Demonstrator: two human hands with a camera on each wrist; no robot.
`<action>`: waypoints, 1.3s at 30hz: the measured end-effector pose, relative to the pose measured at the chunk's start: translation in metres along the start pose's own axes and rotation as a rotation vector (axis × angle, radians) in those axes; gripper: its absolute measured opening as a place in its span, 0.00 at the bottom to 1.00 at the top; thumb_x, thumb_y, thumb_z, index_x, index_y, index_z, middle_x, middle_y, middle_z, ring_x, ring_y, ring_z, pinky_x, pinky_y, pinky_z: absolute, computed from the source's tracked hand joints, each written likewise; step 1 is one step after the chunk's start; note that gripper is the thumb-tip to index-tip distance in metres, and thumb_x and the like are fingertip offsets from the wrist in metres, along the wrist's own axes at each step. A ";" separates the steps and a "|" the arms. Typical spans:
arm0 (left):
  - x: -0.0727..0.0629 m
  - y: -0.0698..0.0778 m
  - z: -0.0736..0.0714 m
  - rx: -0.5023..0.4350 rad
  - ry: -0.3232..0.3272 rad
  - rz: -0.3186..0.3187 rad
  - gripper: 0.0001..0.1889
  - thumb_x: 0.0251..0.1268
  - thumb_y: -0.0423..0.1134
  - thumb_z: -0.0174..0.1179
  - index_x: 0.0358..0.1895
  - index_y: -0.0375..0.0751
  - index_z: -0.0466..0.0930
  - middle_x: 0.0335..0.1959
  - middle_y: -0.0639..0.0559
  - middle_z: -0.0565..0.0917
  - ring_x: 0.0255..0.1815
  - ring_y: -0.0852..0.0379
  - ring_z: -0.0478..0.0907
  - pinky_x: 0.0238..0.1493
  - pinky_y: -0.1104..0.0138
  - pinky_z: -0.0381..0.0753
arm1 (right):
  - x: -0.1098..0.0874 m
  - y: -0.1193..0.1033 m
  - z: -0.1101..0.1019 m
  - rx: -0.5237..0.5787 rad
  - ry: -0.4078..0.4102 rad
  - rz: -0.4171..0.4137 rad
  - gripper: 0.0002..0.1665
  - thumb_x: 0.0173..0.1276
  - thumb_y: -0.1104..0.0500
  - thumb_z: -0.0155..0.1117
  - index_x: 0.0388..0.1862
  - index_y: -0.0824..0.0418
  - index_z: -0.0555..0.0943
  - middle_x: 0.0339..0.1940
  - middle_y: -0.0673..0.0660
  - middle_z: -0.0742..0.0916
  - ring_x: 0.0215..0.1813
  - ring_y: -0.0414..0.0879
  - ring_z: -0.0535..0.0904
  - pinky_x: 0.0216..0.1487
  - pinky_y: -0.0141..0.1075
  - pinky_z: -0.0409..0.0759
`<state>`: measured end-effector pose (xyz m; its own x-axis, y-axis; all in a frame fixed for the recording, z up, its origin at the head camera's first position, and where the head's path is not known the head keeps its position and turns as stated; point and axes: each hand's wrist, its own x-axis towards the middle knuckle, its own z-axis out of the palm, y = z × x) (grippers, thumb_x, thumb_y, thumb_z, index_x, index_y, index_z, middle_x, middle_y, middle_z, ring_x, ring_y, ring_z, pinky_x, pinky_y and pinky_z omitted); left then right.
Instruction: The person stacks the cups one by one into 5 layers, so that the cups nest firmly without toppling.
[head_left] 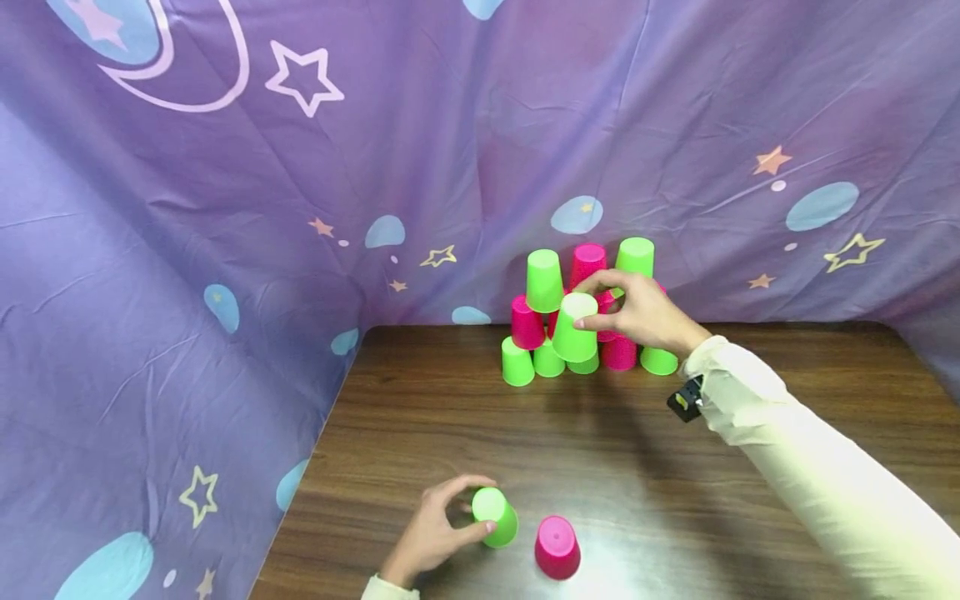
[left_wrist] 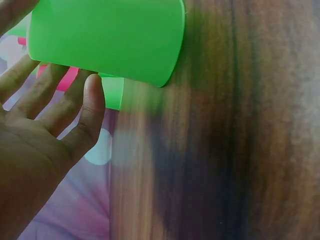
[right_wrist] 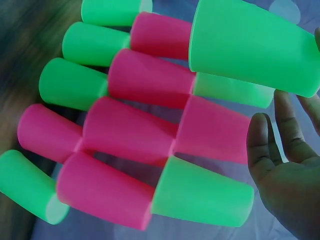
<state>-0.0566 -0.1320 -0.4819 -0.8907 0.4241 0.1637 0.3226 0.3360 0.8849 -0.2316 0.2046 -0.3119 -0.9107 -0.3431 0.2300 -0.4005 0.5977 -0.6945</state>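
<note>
My right hand (head_left: 647,312) pinches an upside-down green cup (head_left: 573,333) between thumb and fingers, in front of a stack of cups. In the right wrist view the held green cup (right_wrist: 250,47) is beside the top row. Three rows make up the stack: green and pink cups at the bottom, pink cups (right_wrist: 135,130) in the middle, then a green, a pink (head_left: 588,262) and a green cup (head_left: 636,254) on top. Nearer me, my left hand (head_left: 435,529) grips another upside-down green cup (head_left: 501,525), thumb in front and fingers behind.
An upside-down pink cup (head_left: 557,548) stands on the wooden table (head_left: 420,400), right of the left hand's cup. Purple cloth (head_left: 420,150) with stars hangs behind the stack and along the table's left edge. The right forearm (head_left: 810,450) reaches across the table's right side.
</note>
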 end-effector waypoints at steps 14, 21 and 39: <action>-0.006 -0.007 -0.003 -0.009 0.002 -0.032 0.28 0.55 0.39 0.74 0.60 0.38 0.78 0.57 0.42 0.85 0.56 0.56 0.81 0.52 0.64 0.86 | 0.027 -0.022 -0.024 -0.020 0.030 0.032 0.18 0.55 0.55 0.79 0.45 0.52 0.86 0.40 0.53 0.88 0.36 0.47 0.77 0.35 0.32 0.75; -0.007 -0.007 -0.003 -0.005 0.002 -0.054 0.28 0.55 0.40 0.74 0.60 0.42 0.79 0.56 0.43 0.86 0.56 0.56 0.81 0.52 0.63 0.86 | 0.038 -0.038 -0.042 -0.040 0.027 0.024 0.19 0.58 0.52 0.78 0.48 0.53 0.85 0.48 0.55 0.88 0.48 0.52 0.84 0.44 0.32 0.78; -0.007 -0.008 0.001 -0.028 0.016 -0.063 0.28 0.53 0.39 0.75 0.60 0.42 0.80 0.56 0.43 0.86 0.54 0.61 0.80 0.50 0.63 0.86 | 0.073 -0.056 -0.066 -0.070 0.077 0.101 0.29 0.60 0.43 0.74 0.55 0.57 0.83 0.53 0.58 0.86 0.59 0.51 0.77 0.57 0.42 0.69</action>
<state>-0.0523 -0.1367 -0.4911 -0.9140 0.3893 0.1143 0.2572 0.3381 0.9053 -0.2826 0.1938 -0.2117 -0.9509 -0.2233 0.2145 -0.3096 0.6763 -0.6685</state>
